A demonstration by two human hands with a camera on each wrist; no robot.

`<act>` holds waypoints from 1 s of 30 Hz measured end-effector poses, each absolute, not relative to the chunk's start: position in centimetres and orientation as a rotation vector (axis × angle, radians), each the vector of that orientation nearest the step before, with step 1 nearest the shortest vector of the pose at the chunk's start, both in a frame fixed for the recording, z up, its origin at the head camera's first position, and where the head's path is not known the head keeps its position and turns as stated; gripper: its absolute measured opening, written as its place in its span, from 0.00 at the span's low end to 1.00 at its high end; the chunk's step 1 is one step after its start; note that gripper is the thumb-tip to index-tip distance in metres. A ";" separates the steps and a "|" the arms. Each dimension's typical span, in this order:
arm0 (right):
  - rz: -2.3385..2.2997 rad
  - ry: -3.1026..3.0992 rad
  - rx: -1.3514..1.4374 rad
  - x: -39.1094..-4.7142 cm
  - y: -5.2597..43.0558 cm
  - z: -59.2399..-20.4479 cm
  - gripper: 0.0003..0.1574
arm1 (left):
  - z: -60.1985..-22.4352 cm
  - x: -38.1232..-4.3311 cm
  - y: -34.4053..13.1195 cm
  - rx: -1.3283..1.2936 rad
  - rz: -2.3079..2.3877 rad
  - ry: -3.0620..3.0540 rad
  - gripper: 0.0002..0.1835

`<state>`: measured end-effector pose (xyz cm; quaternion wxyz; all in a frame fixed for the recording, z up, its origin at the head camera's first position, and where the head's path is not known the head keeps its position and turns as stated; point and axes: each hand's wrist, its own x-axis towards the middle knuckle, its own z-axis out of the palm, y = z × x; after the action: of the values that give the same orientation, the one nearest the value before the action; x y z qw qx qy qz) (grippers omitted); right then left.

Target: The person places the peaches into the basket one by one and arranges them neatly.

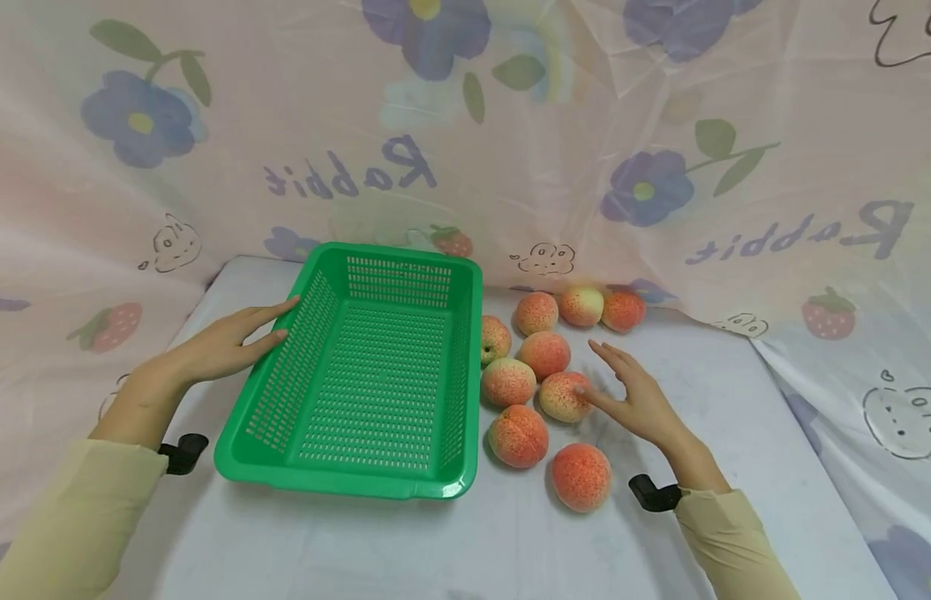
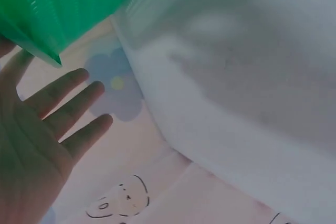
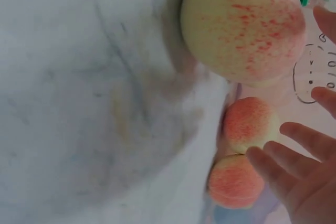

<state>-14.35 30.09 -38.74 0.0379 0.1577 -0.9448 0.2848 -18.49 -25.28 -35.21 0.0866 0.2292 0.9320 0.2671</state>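
Note:
A green plastic basket (image 1: pixel 337 483) with slotted walls stands on the table, holding nothing. My left hand (image 1: pixel 219 346) touches its left rim, with fingers extended; in the left wrist view, three straight fingers (image 2: pixel 84 132) spread clear of the basket wall (image 2: pixel 79 3). Right of the basket lie several peaches, loosely grouped. My right hand (image 1: pixel 639 402) hovers beside them with fingers spread, its thumb close to a speckled yellow-red peach (image 1: pixel 564 397). Whether the thumb touches that peach I cannot tell. A large peach (image 3: pixel 244 24) appears near the fingers in the right wrist view.
The white tabletop (image 1: pixel 345 550) runs in front of the basket. A printed cloth (image 1: pixel 510 167) with flowers and rabbits hangs behind. One peach (image 1: pixel 581 477) lies nearest the front, and one reddish peach (image 1: pixel 623 310) sits at the back against the cloth.

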 end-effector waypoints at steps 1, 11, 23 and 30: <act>0.905 -2.886 0.487 -14.4 30.1 -38.9 0.45 | -35.3 -18.4 -25.4 0.672 0.830 2.762 0.32; 1.430 -2.886 0.326 -15.0 31.3 -41.0 0.46 | -36.4 -18.2 -26.3 0.531 1.164 2.524 0.33; 1.625 -2.926 0.330 -15.3 32.5 -42.6 0.45 | -38.0 -18.4 -26.2 0.407 1.387 2.357 0.34; 1.675 -2.939 0.351 -15.5 32.2 -42.7 0.44 | -38.2 -18.6 -26.3 0.395 1.420 2.327 0.34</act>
<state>-15.49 32.15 -42.75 -0.1292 0.1023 -0.8568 0.4885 -18.56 -26.32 -38.23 0.1922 0.1408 0.8291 0.5059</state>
